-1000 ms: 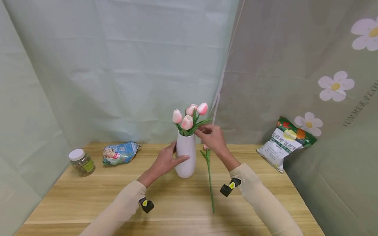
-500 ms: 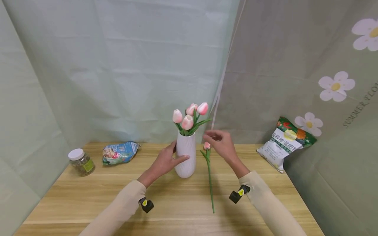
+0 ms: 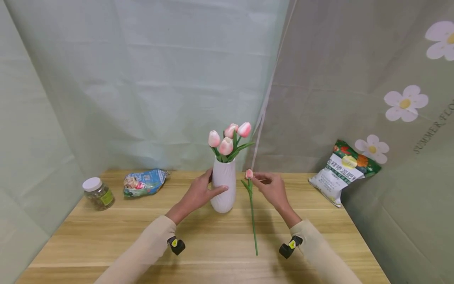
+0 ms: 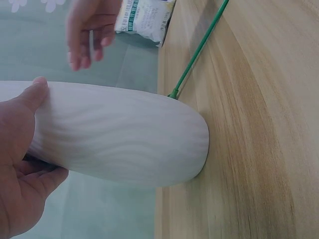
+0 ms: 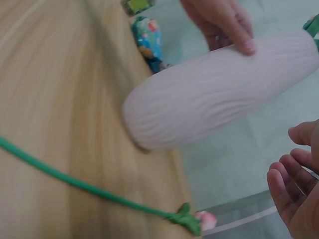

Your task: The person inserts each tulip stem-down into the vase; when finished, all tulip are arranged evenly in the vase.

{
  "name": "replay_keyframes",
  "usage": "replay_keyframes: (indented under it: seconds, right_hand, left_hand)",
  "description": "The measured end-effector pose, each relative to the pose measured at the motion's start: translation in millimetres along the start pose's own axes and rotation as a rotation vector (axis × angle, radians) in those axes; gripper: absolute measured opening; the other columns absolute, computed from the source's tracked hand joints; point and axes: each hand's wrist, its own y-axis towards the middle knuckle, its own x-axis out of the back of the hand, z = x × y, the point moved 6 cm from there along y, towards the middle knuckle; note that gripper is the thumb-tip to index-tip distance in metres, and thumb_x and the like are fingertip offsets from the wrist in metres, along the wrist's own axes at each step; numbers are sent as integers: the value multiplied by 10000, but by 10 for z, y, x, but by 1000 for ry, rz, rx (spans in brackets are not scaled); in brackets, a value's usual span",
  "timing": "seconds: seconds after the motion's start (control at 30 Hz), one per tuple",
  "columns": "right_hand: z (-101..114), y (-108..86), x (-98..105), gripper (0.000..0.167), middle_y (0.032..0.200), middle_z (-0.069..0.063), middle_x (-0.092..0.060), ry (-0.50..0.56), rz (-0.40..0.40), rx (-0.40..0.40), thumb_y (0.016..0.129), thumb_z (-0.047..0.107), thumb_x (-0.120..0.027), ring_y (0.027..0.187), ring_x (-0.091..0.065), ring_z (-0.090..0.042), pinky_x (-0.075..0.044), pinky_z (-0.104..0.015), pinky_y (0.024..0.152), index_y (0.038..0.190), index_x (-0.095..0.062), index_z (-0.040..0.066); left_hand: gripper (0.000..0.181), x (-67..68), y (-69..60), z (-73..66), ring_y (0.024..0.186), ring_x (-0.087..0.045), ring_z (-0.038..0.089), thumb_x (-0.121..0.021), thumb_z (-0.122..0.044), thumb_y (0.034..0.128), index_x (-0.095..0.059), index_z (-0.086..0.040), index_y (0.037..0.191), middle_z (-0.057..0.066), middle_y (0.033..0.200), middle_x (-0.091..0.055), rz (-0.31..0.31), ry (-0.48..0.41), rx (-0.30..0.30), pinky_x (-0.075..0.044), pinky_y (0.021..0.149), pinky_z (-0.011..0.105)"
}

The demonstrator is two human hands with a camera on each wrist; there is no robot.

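Note:
A white ribbed vase (image 3: 224,189) stands upright on the table with several pink tulips (image 3: 226,146) in it. My left hand (image 3: 201,191) grips the vase from its left side, thumb across the front; the fingers behind are partly hidden in the head view. One more pink tulip (image 3: 252,213) lies on the wood to the right of the vase, its green stem toward me. Close to that tulip's bloom hovers my right hand (image 3: 273,190). In the right wrist view the right hand's fingers (image 5: 282,196) are loosely bent, with nothing held between them.
At the back left are a jar (image 3: 98,194) with a white lid and a blue packet (image 3: 145,183). A green and white bag (image 3: 340,173) leans against the cloth wall (image 3: 354,79) on the right. The wooden table (image 3: 213,252) ends at the cloth behind.
My right hand has come away from the leaves at the vase's mouth and moved right and down to the lying tulip's bloom. The left hand has stayed on the vase.

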Motion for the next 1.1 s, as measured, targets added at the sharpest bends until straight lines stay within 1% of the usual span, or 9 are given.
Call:
replay_keyframes:
  seconds: [0.1,0.23,0.4,0.7,0.83,0.97,1.1]
  right_hand:
    - [-138,-48,-15,251,1018,-89,-769,-19,-15,-16,918,235,-789,852,-739,-183,-592,-243,666,1101,-788,63]
    - [-300,-120,-42,254,985,-77,-778,-66,-31,-31,913,235,-793,835,-744,-186,-587,-251,662,1079,-794,42]
    - [-467,-211,-92,239,969,-79,-783,-114,-26,-52,899,203,-803,825,-752,-197,-602,-281,680,1068,-800,34]
    - [-671,-328,-156,218,950,-83,-782,-161,-6,-102,893,160,-799,848,-753,-224,-601,-315,709,1056,-797,16]
    - [-752,-357,-191,205,947,-82,-786,-180,12,-120,893,178,-797,850,-754,-224,-596,-309,686,1038,-806,34]
    - [-806,-366,-211,192,931,-78,-788,-205,12,-120,879,201,-808,841,-759,-229,-599,-316,679,1008,-818,59]
    - [-847,-361,-236,204,933,-88,-783,-218,23,-114,876,200,-808,857,-760,-245,-610,-340,700,1020,-815,55]
  left_hand:
    - [891,4,-4,-6,1274,-605,277,-733,-555,903,-389,-36,1540,158,1421,-585,-6,2,-6,-538,1011,473]
    - [895,3,3,-12,1273,-607,278,-734,-561,899,-392,-34,1536,161,1418,-588,-12,5,-16,-540,1010,471]
    - [900,-3,12,-16,1277,-606,273,-732,-567,896,-390,-37,1537,157,1419,-587,-9,0,-22,-539,1013,467]
    - [889,-2,9,-16,1275,-607,277,-737,-555,899,-395,-35,1535,160,1414,-592,-4,-2,-9,-537,1013,481]
    - [892,5,-5,-25,1282,-602,280,-737,-552,900,-389,-35,1538,163,1421,-586,-4,-5,-5,-535,1018,474]
    - [885,4,-5,-14,1282,-602,273,-735,-553,902,-390,-43,1538,157,1420,-587,-6,-1,-4,-536,1017,468]
    - [880,-3,1,-9,1279,-605,265,-734,-552,903,-390,-49,1538,150,1418,-588,-9,0,-9,-538,1015,461]
